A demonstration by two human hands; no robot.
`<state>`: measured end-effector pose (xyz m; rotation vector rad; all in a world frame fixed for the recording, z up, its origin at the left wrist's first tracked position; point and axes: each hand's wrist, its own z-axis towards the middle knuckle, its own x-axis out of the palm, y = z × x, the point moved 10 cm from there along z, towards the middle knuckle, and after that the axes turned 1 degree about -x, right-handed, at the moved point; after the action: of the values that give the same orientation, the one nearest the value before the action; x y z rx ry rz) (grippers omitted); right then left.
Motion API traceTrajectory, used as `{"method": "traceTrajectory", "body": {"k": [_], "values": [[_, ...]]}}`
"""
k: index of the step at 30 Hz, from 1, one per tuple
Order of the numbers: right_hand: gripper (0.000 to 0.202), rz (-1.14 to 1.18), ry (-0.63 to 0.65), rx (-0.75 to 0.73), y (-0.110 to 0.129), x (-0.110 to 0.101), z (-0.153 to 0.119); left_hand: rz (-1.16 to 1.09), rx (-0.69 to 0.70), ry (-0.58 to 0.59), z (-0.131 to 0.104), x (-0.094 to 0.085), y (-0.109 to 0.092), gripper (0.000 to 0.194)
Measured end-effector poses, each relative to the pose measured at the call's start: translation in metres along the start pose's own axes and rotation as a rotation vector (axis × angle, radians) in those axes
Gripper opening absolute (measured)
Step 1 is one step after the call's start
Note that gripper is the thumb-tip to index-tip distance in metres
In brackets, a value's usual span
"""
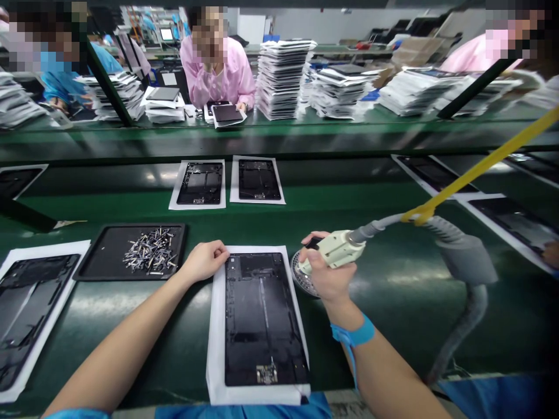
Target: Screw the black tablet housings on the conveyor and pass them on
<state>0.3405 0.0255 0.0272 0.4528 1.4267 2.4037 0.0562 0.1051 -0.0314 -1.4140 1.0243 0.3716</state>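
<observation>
In front of me a black tablet housing (262, 314) lies on a white paper sheet (217, 349), its inner side with cables and a small board facing up. My left hand (208, 259) has its fingers curled closed on the housing's upper left corner. To the right of the sheet, my right hand (329, 273) is wrapped round a pale green handheld tool (340, 249) with a round perforated metal head. A grey hose runs from the tool's rear, tied to a yellow strap (489, 166). A blue wrist band (356, 330) circles my right wrist.
A black tray (102, 265) of small metallic parts (152, 250) stands left of my left hand. Other housings on paper lie left (37, 308), behind (201, 181) and right (510, 218). Co-workers and a tall paper-interleaved stack (282, 78) are across the green bench.
</observation>
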Motion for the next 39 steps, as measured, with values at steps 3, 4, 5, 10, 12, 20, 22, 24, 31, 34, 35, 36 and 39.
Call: {"method": "traceTrajectory", "body": {"k": [3,4,5,10,12,20,22,24,31,34,35,36,39], "values": [[0.027,-0.011,-0.004,0.008,-0.001,-0.002,0.0,-0.054,-0.01,0.011,0.0,0.0,0.001,0.023],[0.026,-0.019,-0.005,0.01,-0.001,-0.002,0.0,-0.075,-0.011,0.017,0.001,0.0,0.002,0.022],[0.025,-0.026,-0.007,0.01,0.0,-0.002,0.0,-0.095,-0.011,0.02,0.001,0.0,0.002,0.022],[0.024,-0.019,-0.007,-0.001,0.002,0.0,0.0,-0.132,-0.007,0.023,0.002,0.001,0.005,0.021],[0.027,-0.001,-0.009,0.006,-0.001,0.0,0.0,-0.131,-0.008,0.024,0.002,0.001,0.006,0.021],[0.025,-0.026,-0.036,-0.012,0.005,-0.002,0.002,-0.16,-0.017,0.03,0.003,0.002,0.007,0.017],[0.025,-0.017,-0.052,-0.02,0.013,-0.002,0.003,-0.176,-0.029,0.036,0.004,0.002,0.007,0.015],[0.027,0.025,-0.051,-0.018,0.019,0.003,0.003,-0.204,-0.046,0.053,0.005,0.004,0.008,0.011],[0.029,0.189,0.167,0.046,0.019,0.081,-0.004,-0.269,-0.056,0.068,0.008,0.009,0.01,0.008],[0.029,0.211,0.231,0.061,0.009,0.122,-0.007,-0.293,-0.051,0.077,0.008,0.01,0.01,0.01],[0.03,0.206,0.243,0.061,0.005,0.133,-0.008,-0.299,-0.049,0.076,0.008,0.01,0.009,0.011],[0.031,0.203,0.25,0.057,0.002,0.142,-0.009,-0.303,-0.046,0.075,0.009,0.01,0.009,0.012],[0.034,0.184,0.28,0.041,-0.008,0.162,-0.012,-0.309,-0.046,0.08,0.009,0.01,0.008,0.017]]}}
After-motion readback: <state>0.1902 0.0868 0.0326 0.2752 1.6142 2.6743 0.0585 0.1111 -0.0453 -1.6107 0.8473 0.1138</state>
